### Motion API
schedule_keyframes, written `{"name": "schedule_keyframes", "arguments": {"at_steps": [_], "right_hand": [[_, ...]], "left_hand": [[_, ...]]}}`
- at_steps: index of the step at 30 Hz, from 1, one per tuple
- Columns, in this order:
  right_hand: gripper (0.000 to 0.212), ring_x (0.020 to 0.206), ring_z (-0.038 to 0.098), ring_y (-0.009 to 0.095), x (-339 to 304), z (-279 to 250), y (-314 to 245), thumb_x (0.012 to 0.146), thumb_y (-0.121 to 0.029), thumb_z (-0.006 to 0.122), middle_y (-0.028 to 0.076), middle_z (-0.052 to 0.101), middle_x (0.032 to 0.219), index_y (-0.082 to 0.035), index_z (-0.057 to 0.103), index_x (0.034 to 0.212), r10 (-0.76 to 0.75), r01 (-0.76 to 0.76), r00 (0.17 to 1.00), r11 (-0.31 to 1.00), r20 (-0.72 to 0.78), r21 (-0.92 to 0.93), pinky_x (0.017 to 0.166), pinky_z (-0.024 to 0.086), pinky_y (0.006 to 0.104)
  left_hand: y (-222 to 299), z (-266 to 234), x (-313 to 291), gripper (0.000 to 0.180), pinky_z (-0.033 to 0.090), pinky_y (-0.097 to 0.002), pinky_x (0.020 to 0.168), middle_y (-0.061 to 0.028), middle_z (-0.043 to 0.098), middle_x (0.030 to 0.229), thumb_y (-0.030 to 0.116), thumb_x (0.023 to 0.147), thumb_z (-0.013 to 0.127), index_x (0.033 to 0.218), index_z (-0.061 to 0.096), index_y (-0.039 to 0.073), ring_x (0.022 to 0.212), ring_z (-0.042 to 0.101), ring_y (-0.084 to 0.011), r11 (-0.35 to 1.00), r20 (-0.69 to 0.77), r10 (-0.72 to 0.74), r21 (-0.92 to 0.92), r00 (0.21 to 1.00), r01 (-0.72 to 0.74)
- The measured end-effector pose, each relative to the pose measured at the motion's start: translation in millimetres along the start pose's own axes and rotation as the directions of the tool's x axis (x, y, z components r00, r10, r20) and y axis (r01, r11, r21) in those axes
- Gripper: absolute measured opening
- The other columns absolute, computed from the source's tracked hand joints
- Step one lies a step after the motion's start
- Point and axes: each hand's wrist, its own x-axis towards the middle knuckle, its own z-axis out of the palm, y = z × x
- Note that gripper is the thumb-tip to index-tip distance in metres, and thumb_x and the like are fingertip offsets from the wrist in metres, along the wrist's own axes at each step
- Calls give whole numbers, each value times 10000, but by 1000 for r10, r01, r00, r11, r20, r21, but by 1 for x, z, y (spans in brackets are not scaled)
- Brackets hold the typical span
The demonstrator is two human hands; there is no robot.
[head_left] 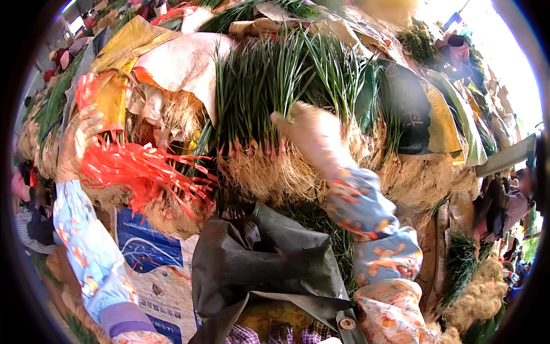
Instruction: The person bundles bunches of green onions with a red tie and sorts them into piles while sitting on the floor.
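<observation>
My left hand [80, 135] is at the left, its fingers curled on a bundle of red plastic strips [140, 166]. One end of the strips sticks up above the hand. Their long tails fan out to the right over pale roots. My right hand [315, 135] is over the middle of a row of scallions [263, 86], by the lower part of their stalks. Motion blurs that hand, and its fingers are not clear. The scallions lie side by side with green leaves pointing away from me and tangled tan roots [275, 172] toward me.
A dark waterproof apron [269, 252] covers my lap. Beside it lies a blue and white sack [154, 264]. Yellow and brown sheets [183, 63] cover plants at the back left; a black and yellow sheet [418, 114] covers more at the right. Other people [510, 200] are at the far right.
</observation>
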Motion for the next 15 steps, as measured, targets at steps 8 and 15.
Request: {"name": "schedule_keyframes", "arguments": {"at_steps": [8, 15], "right_hand": [[155, 654, 572, 129, 7, 54, 99, 809, -212, 617, 38, 600, 710, -57, 609, 806, 18, -79, 995, 753, 98, 653, 542, 465, 263], [177, 488, 470, 70, -90, 33, 28, 796, -197, 643, -4, 559, 633, -26, 603, 818, -27, -417, 908, 33, 418, 908, 458, 369, 192]], "left_hand": [[34, 242, -67, 445, 510, -294, 598, -77, 610, 865, 415, 868, 483, 1082, 528, 27, 723, 592, -164, 942, 590, 165, -332, 791, 51], [-23, 345, -112, 273, 453, -208, 568, -5, 581, 774, 300, 874, 529, 947, 555, 38, 677, 556, -90, 918, 631, -97, -243, 770, 315]]}}
